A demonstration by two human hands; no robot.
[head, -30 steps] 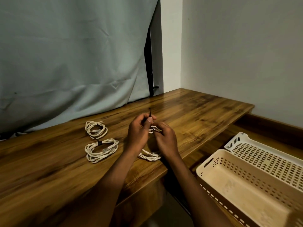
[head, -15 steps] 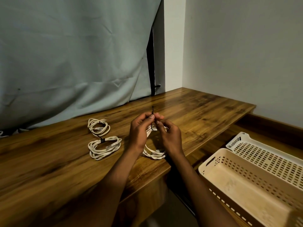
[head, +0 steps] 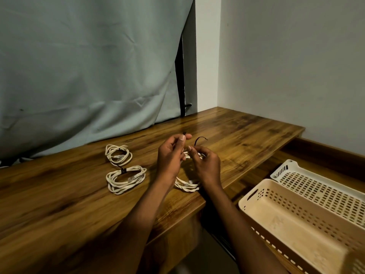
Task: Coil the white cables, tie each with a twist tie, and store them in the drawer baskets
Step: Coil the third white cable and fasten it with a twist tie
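Note:
A coiled white cable [head: 186, 185] stands between my hands above the wooden table [head: 59, 194], its lower loop near the front edge. My left hand [head: 170, 158] pinches one end of a black twist tie [head: 199, 139] at the coil's top. My right hand [head: 206, 165] grips the coil's upper part, and the tie's other end curls free above it. Two tied coils lie to the left: a near coil [head: 126, 179] and a far coil [head: 118, 156], each with a dark tie.
Two perforated plastic baskets sit lower right in an open drawer: a cream basket [head: 296, 220] and a white basket [head: 324, 186] behind it. A grey curtain [head: 88, 76] hangs behind the table. White walls meet at the far corner.
The tie's ends, held together upright a second ago, have come apart: one end now curls free to the right. The hands shifted slightly right.

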